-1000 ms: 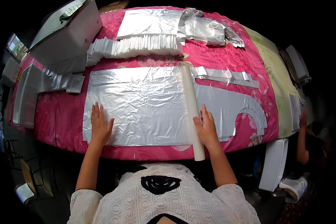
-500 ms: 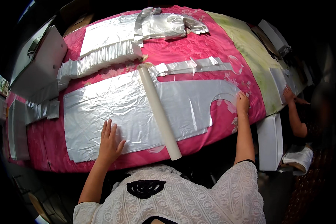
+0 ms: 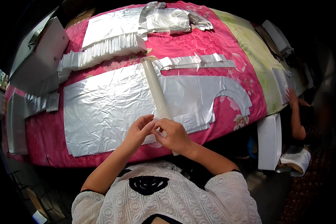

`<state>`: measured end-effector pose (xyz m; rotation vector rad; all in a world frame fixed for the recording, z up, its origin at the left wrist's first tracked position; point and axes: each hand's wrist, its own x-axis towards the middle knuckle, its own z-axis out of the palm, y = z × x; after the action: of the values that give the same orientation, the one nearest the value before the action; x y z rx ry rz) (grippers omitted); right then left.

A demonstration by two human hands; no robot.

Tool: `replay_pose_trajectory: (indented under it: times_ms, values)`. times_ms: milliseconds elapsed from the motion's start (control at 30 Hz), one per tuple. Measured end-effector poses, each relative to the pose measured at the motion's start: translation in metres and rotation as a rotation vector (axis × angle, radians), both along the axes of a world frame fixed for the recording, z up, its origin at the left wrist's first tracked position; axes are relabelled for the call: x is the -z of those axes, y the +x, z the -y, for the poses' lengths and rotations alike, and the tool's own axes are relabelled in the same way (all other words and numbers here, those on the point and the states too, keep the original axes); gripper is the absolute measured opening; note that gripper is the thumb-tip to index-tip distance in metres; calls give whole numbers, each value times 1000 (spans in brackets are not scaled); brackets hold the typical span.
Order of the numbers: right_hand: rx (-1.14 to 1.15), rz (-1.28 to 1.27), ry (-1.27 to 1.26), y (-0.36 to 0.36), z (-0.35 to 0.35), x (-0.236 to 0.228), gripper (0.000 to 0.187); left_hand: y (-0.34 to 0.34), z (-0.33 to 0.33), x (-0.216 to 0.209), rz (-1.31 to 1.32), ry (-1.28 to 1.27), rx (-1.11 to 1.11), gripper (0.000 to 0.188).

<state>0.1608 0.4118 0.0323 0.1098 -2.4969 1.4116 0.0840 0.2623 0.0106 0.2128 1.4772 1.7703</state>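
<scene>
Hands [image 3: 140,130] [image 3: 174,136] drawn together over smooth tube [image 3: 154,84], crinkled silvery sheets [image 3: 100,102], grip unclear

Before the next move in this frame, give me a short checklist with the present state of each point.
1. Both hands in view: ok. The left hand and right hand are close together.
2. Pale tube lying across the silver sheets: ok, though the right hand hides part of it.
3. Sheets smooth: not ok. They are wrinkled to the left of the tube.
4. Something held between the fingertips: cannot tell. The fingers hide it.
5. Other person's hand away from these sheets: ok. It is at the far right.
</scene>
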Motion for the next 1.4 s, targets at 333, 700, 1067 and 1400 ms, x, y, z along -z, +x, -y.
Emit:
replay_pose_trajectory:
  times_ms: [333, 700, 1067, 1400]
  values:
    - [374, 213, 652, 58, -15, -23, 40, -72, 144, 9, -10, -282, -202, 16]
    - [197, 797, 122, 78, -2, 7, 44, -100, 230, 20, -546, -879, -264, 12]
    - [183, 860, 83, 78, -2, 4, 42, -29, 16, 9, -1359, -416, 107, 54]
    - [121, 551, 133, 63, -41, 5, 50, -2, -28, 49, -1491, -723, 301, 78]
